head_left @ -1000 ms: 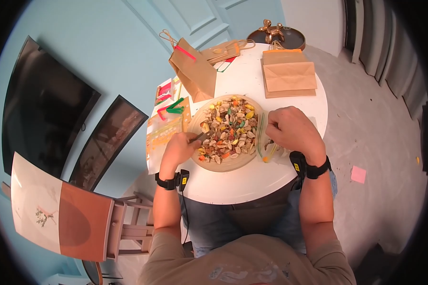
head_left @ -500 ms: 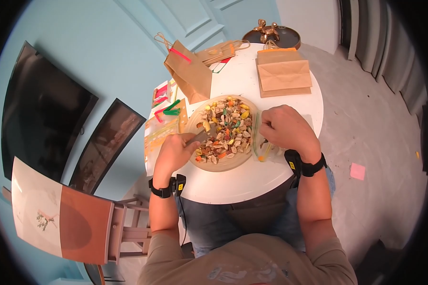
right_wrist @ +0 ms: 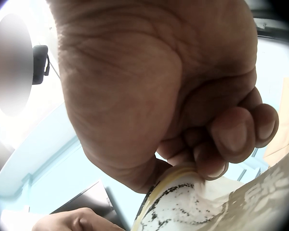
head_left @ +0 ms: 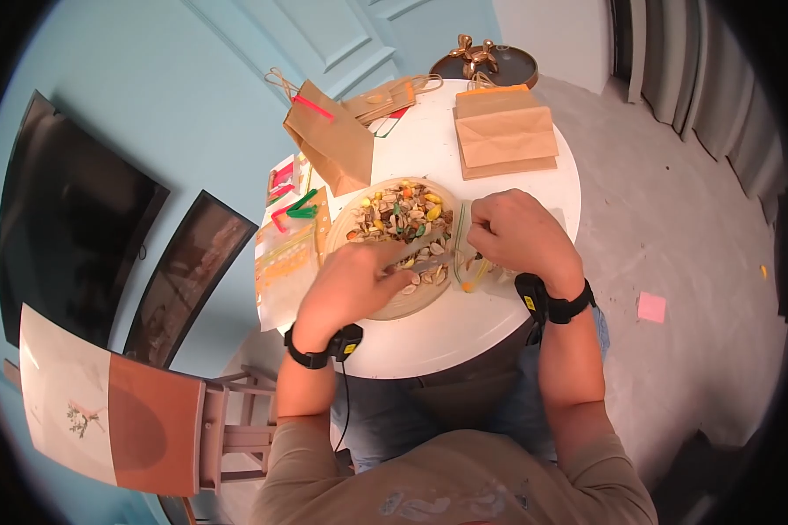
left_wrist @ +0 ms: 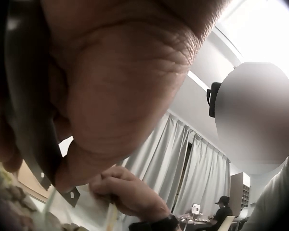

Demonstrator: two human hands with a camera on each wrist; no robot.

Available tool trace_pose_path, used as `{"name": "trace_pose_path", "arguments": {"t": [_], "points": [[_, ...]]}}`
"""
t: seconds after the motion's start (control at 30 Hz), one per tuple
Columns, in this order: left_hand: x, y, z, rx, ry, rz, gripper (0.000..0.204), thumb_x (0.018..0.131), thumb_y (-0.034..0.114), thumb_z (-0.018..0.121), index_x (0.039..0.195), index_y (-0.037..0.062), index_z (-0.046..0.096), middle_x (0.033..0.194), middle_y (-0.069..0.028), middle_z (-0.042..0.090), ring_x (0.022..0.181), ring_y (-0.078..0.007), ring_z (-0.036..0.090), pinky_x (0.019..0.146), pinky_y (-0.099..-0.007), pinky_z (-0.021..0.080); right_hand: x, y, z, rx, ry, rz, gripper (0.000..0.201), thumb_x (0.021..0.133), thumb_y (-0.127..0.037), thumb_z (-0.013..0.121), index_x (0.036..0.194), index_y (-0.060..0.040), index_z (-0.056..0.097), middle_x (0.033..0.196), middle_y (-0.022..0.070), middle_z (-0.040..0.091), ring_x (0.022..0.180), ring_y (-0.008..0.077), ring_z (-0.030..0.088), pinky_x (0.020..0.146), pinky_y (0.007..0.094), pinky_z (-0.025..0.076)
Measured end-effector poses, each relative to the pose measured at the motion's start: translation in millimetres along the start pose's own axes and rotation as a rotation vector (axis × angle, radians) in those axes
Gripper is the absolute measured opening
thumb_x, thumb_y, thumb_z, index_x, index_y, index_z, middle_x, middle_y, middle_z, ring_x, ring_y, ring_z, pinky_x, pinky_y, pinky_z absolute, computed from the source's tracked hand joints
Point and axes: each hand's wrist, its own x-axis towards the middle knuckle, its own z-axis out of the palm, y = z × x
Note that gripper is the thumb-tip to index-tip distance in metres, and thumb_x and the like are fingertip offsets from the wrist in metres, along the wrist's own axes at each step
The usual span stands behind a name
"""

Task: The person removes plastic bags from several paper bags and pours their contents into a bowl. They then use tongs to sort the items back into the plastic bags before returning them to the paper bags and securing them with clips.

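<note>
My left hand [head_left: 348,280] holds metal tongs [head_left: 431,262] over the near part of a round plate [head_left: 403,308]. The plate is heaped with dried petals and pods [head_left: 411,210], some yellow, orange and green. The tong tips reach toward the mouth of a clear zip bag [head_left: 474,276] just right of the plate. My right hand [head_left: 525,234] pinches that bag by its upper edge, thumb against curled fingers. In the right wrist view the bag's yellowish rim [right_wrist: 176,174] sits between thumb and fingers. Toothed ends of the tongs [left_wrist: 29,91] show in the left wrist view.
A brown paper bag [head_left: 333,140] stands behind the plate, with flat paper bags [head_left: 376,103] behind it. Another paper bag [head_left: 506,136] lies at the back right. Green strips [head_left: 303,205] and patterned zip bags [head_left: 287,267] lie on the left of the white table [head_left: 464,341].
My left hand has swung right across the plate with the tongs, from its left side to near the bag's mouth. My right hand keeps its hold on the bag.
</note>
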Motion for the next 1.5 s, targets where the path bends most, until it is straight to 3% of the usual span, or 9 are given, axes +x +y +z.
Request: {"name": "trace_pose_path", "arguments": {"t": [0.07, 0.1, 0.2, 0.4, 0.8, 0.9, 1.1, 1.2, 1.5], "points": [[-2, -16, -12, -0.057, 0.003, -0.122, 0.034, 0.097, 0.026, 0.082, 0.123, 0.0035, 0.081, 0.083, -0.0198, 0.078, 0.081, -0.038, 0.079, 0.074, -0.0473, 0.06, -2, 0, -2, 0.022, 0.019, -0.001, 0.02, 0.086, -0.014, 0.068, 0.077, 0.0024, 0.075, 0.078, 0.0252, 0.072, 0.076, 0.0449, 0.071, 0.074, 0.0519, 0.057], [-1, -31, -17, -0.108, 0.02, -0.173, 0.043, 0.098, 0.024, 0.084, 0.128, -0.0058, 0.08, 0.086, -0.0131, 0.081, 0.068, -0.0152, 0.075, 0.064, -0.0336, 0.058, -3, -1, -2, 0.035, 0.027, -0.004, 0.02, 0.086, -0.014, 0.068, 0.077, 0.0025, 0.075, 0.078, 0.0251, 0.072, 0.076, 0.0448, 0.071, 0.074, 0.0518, 0.057], [9, -115, -20, 0.004, 0.169, -0.111, 0.038, 0.098, 0.028, 0.082, 0.119, -0.003, 0.083, 0.075, -0.0162, 0.076, 0.063, -0.0202, 0.072, 0.063, -0.0405, 0.057, -4, -3, -5, 0.054, 0.007, 0.028, 0.02, 0.086, -0.014, 0.068, 0.078, 0.0025, 0.075, 0.078, 0.025, 0.071, 0.075, 0.0448, 0.07, 0.074, 0.0519, 0.057], [26, -176, -18, -0.09, 0.1, -0.496, 0.04, 0.1, 0.031, 0.08, 0.113, -0.0066, 0.083, 0.069, -0.0071, 0.071, 0.06, -0.015, 0.067, 0.055, -0.0337, 0.053, -5, -3, -6, 0.036, -0.01, 0.025, 0.021, 0.086, -0.014, 0.067, 0.077, 0.0026, 0.075, 0.077, 0.0252, 0.071, 0.074, 0.045, 0.07, 0.073, 0.0522, 0.057], [25, -167, -4, -0.257, -0.202, -0.324, 0.031, 0.104, 0.028, 0.078, 0.112, -0.0009, 0.083, 0.081, -0.0007, 0.076, 0.063, -0.0082, 0.064, 0.056, -0.0276, 0.049, -1, -1, 3, 0.047, -0.004, -0.008, 0.02, 0.084, -0.014, 0.069, 0.076, 0.0034, 0.074, 0.075, 0.0263, 0.069, 0.073, 0.0455, 0.068, 0.072, 0.0529, 0.056], [24, -164, 0, -0.294, -0.176, -0.339, 0.039, 0.099, 0.028, 0.084, 0.12, -0.005, 0.083, 0.08, -0.0082, 0.076, 0.065, -0.0157, 0.068, 0.063, -0.0337, 0.054, 0, -2, 4, 0.05, -0.008, -0.002, 0.02, 0.084, -0.014, 0.069, 0.075, 0.0034, 0.073, 0.075, 0.0265, 0.069, 0.073, 0.0456, 0.068, 0.072, 0.0531, 0.055], [27, -157, 16, 0.001, -0.017, -0.301, 0.042, 0.093, 0.029, 0.087, 0.12, -0.0025, 0.084, 0.087, -0.0193, 0.08, 0.076, -0.0283, 0.077, 0.076, -0.0404, 0.059, 1, -3, 4, 0.048, -0.026, 0.007, 0.02, 0.084, -0.014, 0.07, 0.076, 0.0032, 0.075, 0.076, 0.0269, 0.07, 0.074, 0.0453, 0.069, 0.073, 0.0529, 0.056], [25, -164, 21, -0.062, -0.014, -0.251, 0.041, 0.093, 0.029, 0.086, 0.119, -0.0019, 0.085, 0.085, -0.0213, 0.079, 0.077, -0.0305, 0.077, 0.076, -0.0418, 0.059, 0, -6, 2, 0.045, -0.039, 0.021, 0.02, 0.084, -0.014, 0.069, 0.077, 0.0032, 0.075, 0.076, 0.027, 0.07, 0.074, 0.0453, 0.07, 0.073, 0.0527, 0.056], [16, -136, 22, 0.129, 0.065, -0.238, 0.031, 0.095, 0.022, 0.085, 0.118, 0.0023, 0.087, 0.081, -0.0296, 0.074, 0.076, -0.0451, 0.075, 0.074, -0.0481, 0.059, 0, -5, 2, 0.029, -0.031, 0.019, 0.021, 0.085, -0.015, 0.069, 0.078, 0.0039, 0.075, 0.076, 0.0271, 0.07, 0.074, 0.0455, 0.069, 0.073, 0.0528, 0.056]]}}
